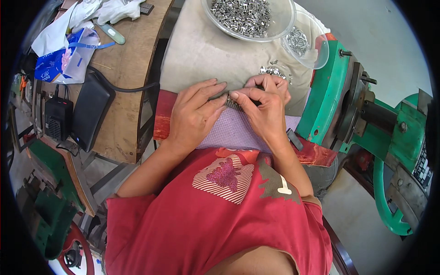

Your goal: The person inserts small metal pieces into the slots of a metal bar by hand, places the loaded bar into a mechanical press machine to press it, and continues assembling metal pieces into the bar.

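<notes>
My left hand (195, 112) reaches in from the left with its fingers closed around one end of a dark, narrow strip (218, 95). A row of small metal pieces (234, 103) shows between my two hands, above a lilac woven cloth (227, 130). At that row my right hand (268, 103) has its thumb and forefinger pinched together; whatever is between those fingertips is hidden. Just beyond my right hand lies a small heap of shiny metal pieces (273, 71) on the beige cloth (197, 59).
A large transparent bowl (293, 20) of metal pieces stands at the back, beside a smaller transparent tub (321, 55). A green machine (321, 91) borders the right. On the left, a wooden table (121, 101) carries a blue tissue pack (52, 66), white gloves (119, 11) and a black box (58, 117).
</notes>
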A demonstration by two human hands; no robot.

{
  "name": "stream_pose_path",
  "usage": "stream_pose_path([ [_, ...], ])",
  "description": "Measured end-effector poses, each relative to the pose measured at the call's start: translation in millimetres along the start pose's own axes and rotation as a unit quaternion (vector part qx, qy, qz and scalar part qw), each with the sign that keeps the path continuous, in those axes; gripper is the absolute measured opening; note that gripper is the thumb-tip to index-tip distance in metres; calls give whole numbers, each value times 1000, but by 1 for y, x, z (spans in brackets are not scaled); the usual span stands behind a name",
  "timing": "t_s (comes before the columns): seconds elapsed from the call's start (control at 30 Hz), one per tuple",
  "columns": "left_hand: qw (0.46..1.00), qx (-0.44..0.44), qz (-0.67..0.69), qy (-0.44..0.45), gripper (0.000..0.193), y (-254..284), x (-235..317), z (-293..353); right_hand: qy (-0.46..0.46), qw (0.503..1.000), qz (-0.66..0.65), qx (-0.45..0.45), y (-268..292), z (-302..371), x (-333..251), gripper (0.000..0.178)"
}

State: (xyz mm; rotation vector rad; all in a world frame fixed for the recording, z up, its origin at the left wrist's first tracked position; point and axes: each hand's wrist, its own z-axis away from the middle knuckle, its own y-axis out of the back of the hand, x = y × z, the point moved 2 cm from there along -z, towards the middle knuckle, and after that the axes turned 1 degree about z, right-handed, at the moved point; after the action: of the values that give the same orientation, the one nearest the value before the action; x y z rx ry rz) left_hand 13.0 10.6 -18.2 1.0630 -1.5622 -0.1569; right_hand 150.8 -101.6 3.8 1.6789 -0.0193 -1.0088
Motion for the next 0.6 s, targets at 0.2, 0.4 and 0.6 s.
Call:
stream_pose_path([
  [0.2,1000,-14,6,10,30,1,1,0,3,999,-24,-25,4,-1,5,13],
  [0.4,1000,-14,-4,7,30,2,3,-1,14,999,-33,-20,6,0,6,13],
  [0.6,1000,-13,-24,-2,30,2,4,0,18,1000,-13,6,1,1,5,14],
])
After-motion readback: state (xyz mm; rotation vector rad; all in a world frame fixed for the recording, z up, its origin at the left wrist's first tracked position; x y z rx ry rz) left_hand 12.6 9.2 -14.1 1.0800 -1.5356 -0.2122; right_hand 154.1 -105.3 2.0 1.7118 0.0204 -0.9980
